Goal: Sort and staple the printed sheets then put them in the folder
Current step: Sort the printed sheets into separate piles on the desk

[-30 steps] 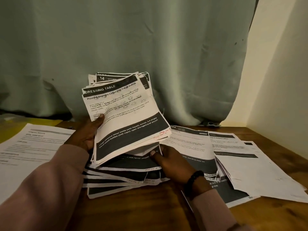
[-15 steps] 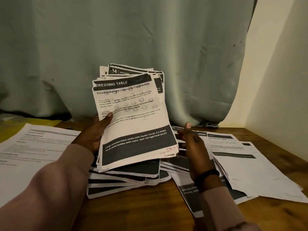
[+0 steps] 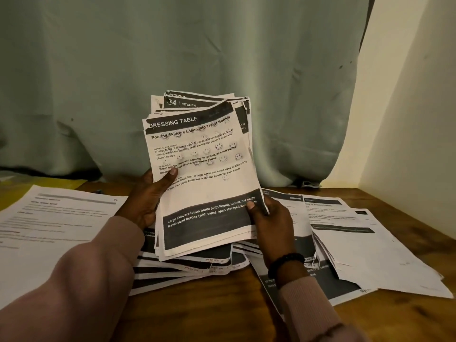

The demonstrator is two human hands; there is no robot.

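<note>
The sorting step is in hand, judging by the loose spread of paper: nothing looks stapled yet, and no stapler shows. The left hand [image 3: 145, 198] grips a thick bundle of printed sheets [image 3: 204, 183] by its left edge, thumb pressed on the front page headed "DRESSING TABLE", holding it tilted up toward the camera above the wooden table [image 3: 222, 314]. The right hand [image 3: 269, 218] pinches the bundle's lower right corner, thumb on the dark band at the foot of the page. Beneath the bundle, at 6 o'clock from it, lies a fanned pile of sheets [image 3: 187, 270]; more sorted piles [image 3: 345, 245] sit at 3 to 4 o'clock, and a plain text page [image 3: 56, 225] at 9 o'clock. A yellow object [image 3: 61, 185], possibly the folder, shows at 10 o'clock. The next move likely calls for peeling off the front sheet with the right thumb and laying it on its matching pile while the left hand keeps the rest squared.
</note>
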